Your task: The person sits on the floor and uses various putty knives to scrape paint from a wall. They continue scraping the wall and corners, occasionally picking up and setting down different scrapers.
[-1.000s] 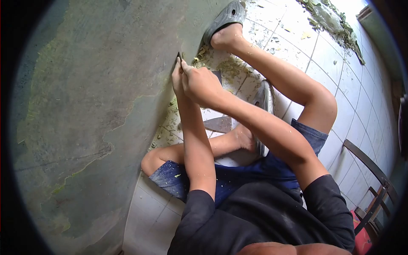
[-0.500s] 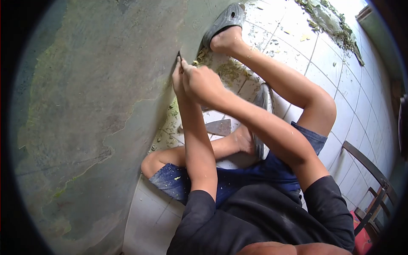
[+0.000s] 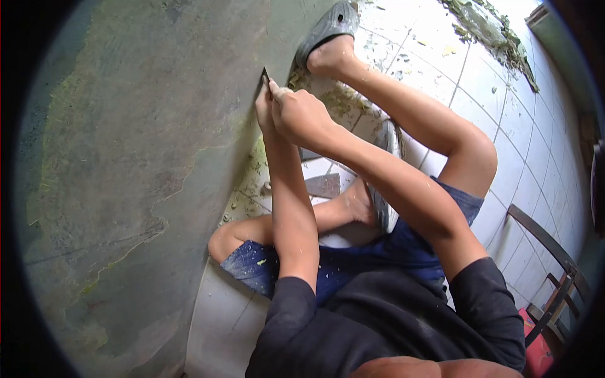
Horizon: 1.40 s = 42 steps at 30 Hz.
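My right hand [image 3: 301,116] is closed around a scraper [image 3: 265,74], most of which the fingers hide. Only its dark, thin blade tip shows, against the grey-green wall [image 3: 157,126]. Tight beside it, my left hand [image 3: 264,108] has its fingers pressed along the same tool near the blade. Patches of paint have come off the wall, leaving ragged, yellowish edges. Below my hands, a second scraper with a wide flat blade [image 3: 322,186] lies on the floor, partly behind my left forearm.
White floor tiles [image 3: 472,120] carry paint flakes [image 3: 346,101] along the wall's foot. My bent legs and grey clogs [image 3: 331,28] flank the work spot. A heap of peeled scraps [image 3: 491,31] lies at upper right. A dark wooden chair [image 3: 548,242] and a red object [image 3: 537,349] stand at right.
The scraper's blade tip has shifted slightly up along the wall, and more of it shows. Both hands keep their hold. The view has shifted a little.
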Motion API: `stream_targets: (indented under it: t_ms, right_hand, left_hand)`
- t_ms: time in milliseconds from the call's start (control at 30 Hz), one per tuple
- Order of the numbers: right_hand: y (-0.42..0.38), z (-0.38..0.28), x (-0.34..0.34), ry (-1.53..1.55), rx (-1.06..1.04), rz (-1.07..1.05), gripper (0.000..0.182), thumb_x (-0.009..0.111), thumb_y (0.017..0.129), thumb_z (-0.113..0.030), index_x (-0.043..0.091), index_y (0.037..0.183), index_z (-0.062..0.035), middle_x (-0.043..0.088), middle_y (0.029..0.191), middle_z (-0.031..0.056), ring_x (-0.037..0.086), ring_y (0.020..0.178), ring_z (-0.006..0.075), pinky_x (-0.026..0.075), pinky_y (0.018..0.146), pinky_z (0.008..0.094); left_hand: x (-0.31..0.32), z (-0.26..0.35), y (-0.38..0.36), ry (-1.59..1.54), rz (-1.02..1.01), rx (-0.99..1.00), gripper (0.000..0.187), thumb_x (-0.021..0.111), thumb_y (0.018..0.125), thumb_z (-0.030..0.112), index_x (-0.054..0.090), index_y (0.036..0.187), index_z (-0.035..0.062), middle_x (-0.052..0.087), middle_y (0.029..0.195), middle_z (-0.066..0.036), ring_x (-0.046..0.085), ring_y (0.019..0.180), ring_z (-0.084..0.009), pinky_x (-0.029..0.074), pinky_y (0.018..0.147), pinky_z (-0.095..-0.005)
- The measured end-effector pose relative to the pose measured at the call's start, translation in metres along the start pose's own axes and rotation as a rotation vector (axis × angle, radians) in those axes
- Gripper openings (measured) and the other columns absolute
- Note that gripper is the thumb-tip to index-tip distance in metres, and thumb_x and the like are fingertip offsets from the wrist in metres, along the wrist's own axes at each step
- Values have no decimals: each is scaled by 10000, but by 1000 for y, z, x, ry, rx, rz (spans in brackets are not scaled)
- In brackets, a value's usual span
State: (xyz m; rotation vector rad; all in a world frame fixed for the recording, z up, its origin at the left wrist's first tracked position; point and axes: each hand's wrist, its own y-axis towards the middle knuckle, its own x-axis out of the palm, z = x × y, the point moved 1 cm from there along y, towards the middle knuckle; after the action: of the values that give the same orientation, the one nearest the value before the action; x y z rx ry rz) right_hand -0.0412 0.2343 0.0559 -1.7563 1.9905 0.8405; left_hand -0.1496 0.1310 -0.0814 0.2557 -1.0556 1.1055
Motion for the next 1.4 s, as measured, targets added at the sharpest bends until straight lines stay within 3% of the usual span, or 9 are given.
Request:
stream_targets:
  t_ms: [267, 367, 400, 700, 900, 1100, 1233, 1300, 1400]
  right_hand:
    - [22, 26, 27, 19, 151, -68, 376, 459, 967, -181, 621, 1187, 78, 705, 938, 285, 708, 812, 440, 576, 744, 514]
    - [-10, -2, 3, 13, 63, -26, 434, 460, 960, -174, 588, 1293, 74, 708, 924, 284, 704, 813, 447, 571, 768, 522]
    - [-12, -1, 4, 66, 77, -38, 468, 476, 978, -228, 579, 1377, -5, 676, 836, 317, 678, 769, 475, 543, 768, 537]
    - [-28, -27, 9, 98, 142, -31, 445, 466, 977, -198, 587, 1340, 27, 679, 886, 324, 679, 810, 480, 537, 772, 548]
    - [-62, -29, 48, 393, 206, -145, 437, 498, 981, -203, 588, 1338, 32, 678, 892, 324, 681, 814, 471, 527, 761, 513]
    - [-70, -31, 28, 608, 470, -276, 425, 492, 957, -152, 623, 1300, 62, 696, 792, 133, 655, 732, 163, 528, 711, 338]
    - [-48, -23, 30, 704, 408, -232, 381, 481, 972, -116, 640, 1246, 95, 693, 796, 73, 608, 685, 108, 494, 623, 276]
    - [-39, -26, 27, 727, 496, -209, 363, 492, 921, -150, 709, 1118, 63, 722, 786, 198, 713, 767, 256, 537, 769, 373]
    - [-29, -17, 34, 748, 607, -301, 367, 493, 922, -143, 711, 1139, 58, 720, 759, 187, 708, 731, 245, 541, 737, 359]
  left_hand:
    - [-54, -27, 22, 11, -84, -75, 428, 400, 1089, 430, 600, 815, 170, 604, 720, -15, 572, 648, -159, 469, 628, -349]
    - [22, 7, -36, -73, -312, 57, 371, 439, 1089, 399, 596, 840, 173, 578, 722, 6, 548, 652, -134, 445, 611, -320]
    - [42, -1, -45, 55, 181, 212, 346, 458, 1086, 394, 577, 838, 185, 546, 712, 27, 517, 629, -119, 415, 582, -306]
    - [5, 4, -63, 108, 69, 168, 332, 479, 1086, 396, 594, 871, 172, 542, 736, 37, 502, 669, -98, 428, 625, -303]
    - [19, 17, -153, 331, 619, 83, 280, 586, 1049, 324, 687, 970, 75, 594, 786, 14, 520, 665, -124, 450, 636, -289]
    - [-1, 0, -168, 436, 443, 231, 179, 638, 1016, 205, 647, 925, 52, 550, 737, 37, 423, 579, -39, 307, 509, -205]
    - [31, -2, -160, 321, 438, 342, 196, 595, 1046, 216, 631, 908, 82, 517, 732, 63, 406, 588, -23, 296, 526, -197]
    - [29, 0, -151, 328, 362, 405, 210, 588, 1050, 228, 631, 903, 84, 504, 722, 69, 395, 590, -17, 291, 526, -197]
    - [18, 1, -145, 310, 399, 398, 153, 615, 1034, 199, 633, 956, 69, 550, 766, 56, 390, 592, -14, 302, 524, -191]
